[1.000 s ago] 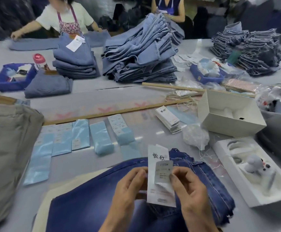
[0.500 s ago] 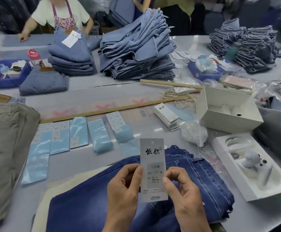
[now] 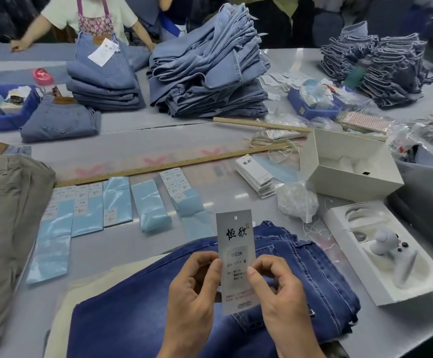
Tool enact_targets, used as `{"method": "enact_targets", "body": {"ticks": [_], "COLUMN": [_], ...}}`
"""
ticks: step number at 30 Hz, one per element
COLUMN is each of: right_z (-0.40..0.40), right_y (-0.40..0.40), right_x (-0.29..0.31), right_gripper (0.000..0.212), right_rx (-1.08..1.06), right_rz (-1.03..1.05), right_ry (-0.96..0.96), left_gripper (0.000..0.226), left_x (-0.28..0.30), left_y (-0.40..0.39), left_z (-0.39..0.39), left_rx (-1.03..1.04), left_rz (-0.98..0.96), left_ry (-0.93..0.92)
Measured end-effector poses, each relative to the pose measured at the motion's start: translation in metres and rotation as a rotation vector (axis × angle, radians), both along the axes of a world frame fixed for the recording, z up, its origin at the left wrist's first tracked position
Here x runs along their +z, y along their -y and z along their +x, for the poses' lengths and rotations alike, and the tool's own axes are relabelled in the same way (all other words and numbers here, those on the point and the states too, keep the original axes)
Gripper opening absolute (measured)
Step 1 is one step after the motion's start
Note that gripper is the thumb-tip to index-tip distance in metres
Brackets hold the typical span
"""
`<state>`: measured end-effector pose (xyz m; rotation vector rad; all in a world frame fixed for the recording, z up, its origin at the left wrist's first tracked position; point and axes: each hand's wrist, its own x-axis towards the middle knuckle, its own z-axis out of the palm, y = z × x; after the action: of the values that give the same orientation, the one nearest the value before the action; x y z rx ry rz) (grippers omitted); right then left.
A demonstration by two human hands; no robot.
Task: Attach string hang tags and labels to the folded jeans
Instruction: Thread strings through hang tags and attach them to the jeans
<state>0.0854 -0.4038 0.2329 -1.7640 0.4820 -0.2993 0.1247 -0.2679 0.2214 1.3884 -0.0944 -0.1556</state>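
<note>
Two hands hold one hang tag [image 3: 236,262] upright over the dark folded jeans [image 3: 300,275] at six o'clock of the view. The left hand [image 3: 193,288] pinches its left edge and the right hand [image 3: 274,288] its right edge, thumbs on the printed face. A size sticker reading "1103# M" already sits on the tag, so the label step looks done for this piece. The punched hole at the tag's top shows no string, and the tag is not yet tied to the jeans; threading and fastening seem to remain. Loose strings [image 3: 274,146] lie at one o'clock, beside a stack of spare tags [image 3: 255,174]; sticker sheets [image 3: 86,210] sit at ten o'clock. Whether the jeans' waistband has a loop ready is hidden behind the hands. The small print low on the tag is too blurred to read, and the forearms are cut off by the bottom edge.
</note>
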Motion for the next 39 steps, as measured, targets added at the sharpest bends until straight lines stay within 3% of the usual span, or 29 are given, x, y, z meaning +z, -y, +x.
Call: {"method": "enact_targets", "body": {"ticks": [6, 9, 12, 15, 17, 20, 25, 29, 32, 36, 39], "right_z": [-0.003, -0.004, -0.006, -0.004, -0.005, -0.01, -0.025, -0.029, -0.024, -0.002, 0.022], "right_y": [-0.007, -0.008, -0.012, -0.009, -0.003, -0.002, -0.007, 0.006, 0.039, 0.133, 0.209], "right_x": [0.0, -0.004, -0.005, -0.002, 0.003, 0.01, 0.016, 0.022, 0.026, 0.003, -0.048], "right_gripper": [0.025, 0.027, 0.048, 0.067, 0.058, 0.026, 0.017, 0.021, 0.013, 0.013, 0.018], "right_rx": [-0.007, -0.039, -0.051, -0.017, 0.04, 0.178, 0.265, 0.274, 0.116, -0.291, -0.524], "right_rz": [-0.121, -0.179, -0.133, 0.053, 0.077, 0.088, 0.093, -0.027, -0.121, -0.167, -0.124], "right_ry": [0.035, 0.063, 0.034, 0.011, -0.024, -0.088, -0.135, -0.116, -0.003, 0.126, -0.079], "left_gripper": [0.031, 0.02, 0.015, 0.012, 0.007, 0.01, 0.012, 0.015, 0.009, 0.034, 0.041], "left_x": [-0.002, -0.003, 0.001, 0.006, 0.007, 0.005, 0.005, 0.004, -0.001, -0.006, -0.007], "left_y": [0.0, 0.001, 0.002, 0.0, -0.002, -0.002, 0.001, 0.015, 0.029, 0.041, 0.05], "left_z": [-0.004, -0.004, -0.003, 0.0, 0.001, 0.003, 0.008, 0.017, 0.026, 0.038, 0.044], "left_rx": [-0.023, 0.026, 0.039, 0.051, 0.038, 0.026, 0.118, 0.108, 0.06, -0.043, -0.077], "left_rz": [0.075, 0.06, -0.005, -0.018, -0.031, -0.044, -0.044, -0.039, -0.01, 0.074, 0.107], "left_ry": [0.018, 0.011, -0.004, -0.015, -0.034, -0.069, -0.168, -0.177, -0.176, -0.18, -0.193]}}
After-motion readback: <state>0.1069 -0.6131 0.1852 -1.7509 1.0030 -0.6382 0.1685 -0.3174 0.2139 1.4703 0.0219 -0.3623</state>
